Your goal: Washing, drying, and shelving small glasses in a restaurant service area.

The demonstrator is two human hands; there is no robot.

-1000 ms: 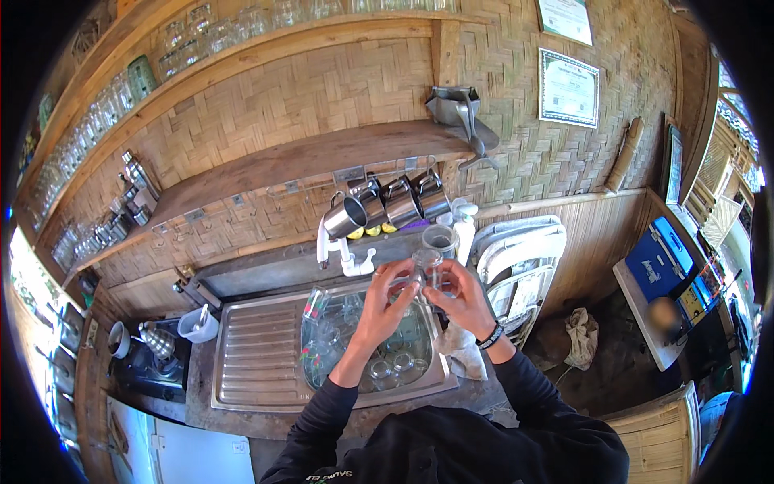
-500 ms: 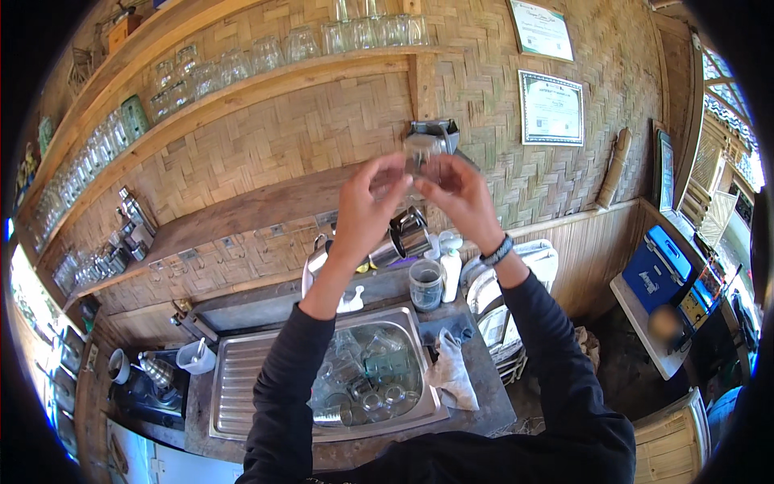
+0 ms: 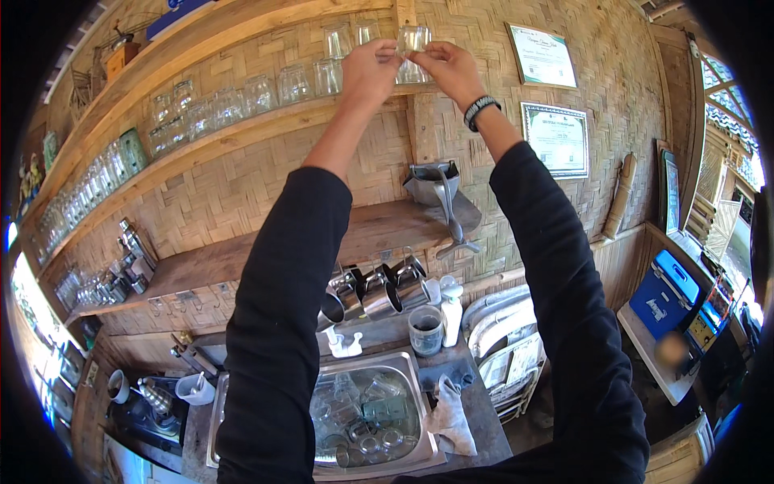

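Glass (image 3: pixel 415 36): in the head view, at twelve o'clock, between both hands and level with the upper shelf (image 3: pixel 242 123).
Left hand (image 3: pixel 369 74): at eight o'clock from the glass, thumb and fingers drawn narrow, their tips seeming to press its lower edge.
Right hand (image 3: pixel 453 74): at four o'clock from it, thumb and forefinger pinching low on its side.
Pinch: best kept light, even and matched on both sides, since smooth glass could slip from fingertips alone.
Lower glass (image 3: pixel 412 75): at six o'clock from the held one; whether they touch, I cannot tell. Slow, level handling and lined-up rims would guard against a chip.
Stacked glass (image 3: pixel 338 39): at nine o'clock, near the left fingers; a sideways knock is the likely risk, so wrists should move little.
Glass look: clear, colourless, short, almost straight-sided, with pale highlights; too small to tell which end is up, or whether it is wet.
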